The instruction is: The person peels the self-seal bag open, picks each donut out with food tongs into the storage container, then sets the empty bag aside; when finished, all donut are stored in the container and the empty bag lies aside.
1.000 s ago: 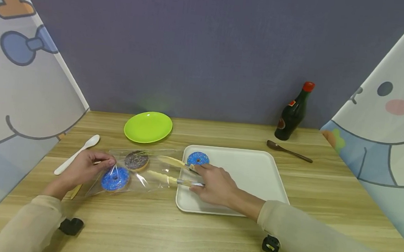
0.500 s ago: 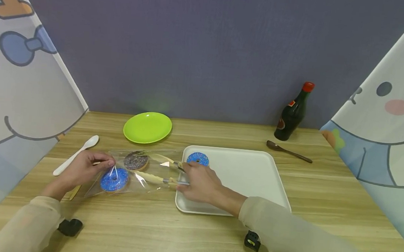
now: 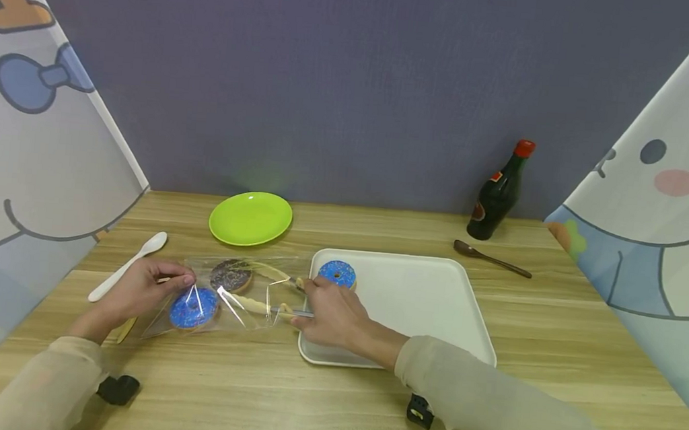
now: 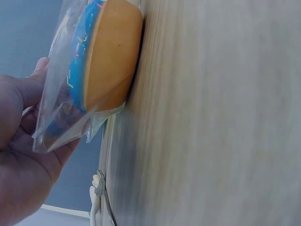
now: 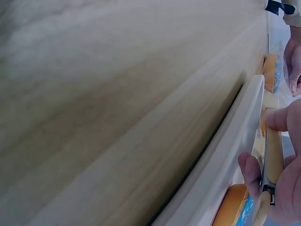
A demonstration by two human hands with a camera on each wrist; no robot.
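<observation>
My left hand [image 3: 139, 293] pinches the upper edge of a clear plastic bag [image 4: 52, 117] lying on the table. Inside the bag are a blue-iced doughnut [image 3: 193, 308], close to the left fingers, and a dark-iced doughnut [image 3: 231, 275] behind it. My right hand [image 3: 336, 314] grips tongs [image 5: 273, 157] with pale yellow tips. The tips reach into the bag, spread apart, beside the dark doughnut; whether they touch it I cannot tell. Another blue doughnut [image 3: 336, 273] sits at the far left corner of a white tray [image 3: 416, 302], just beyond the right hand.
A green plate [image 3: 250, 219] stands at the back left. Left of the bag lies a white spoon [image 3: 128, 267], and a yellowish strip [image 3: 126, 329] pokes out under the left wrist. At the back right are a dark bottle [image 3: 496, 196] and a brown spoon [image 3: 493, 258].
My right hand has moved left with the tongs, so their tips reach deeper into the bag towards the dark doughnut. The left hand keeps its pinch on the bag.
</observation>
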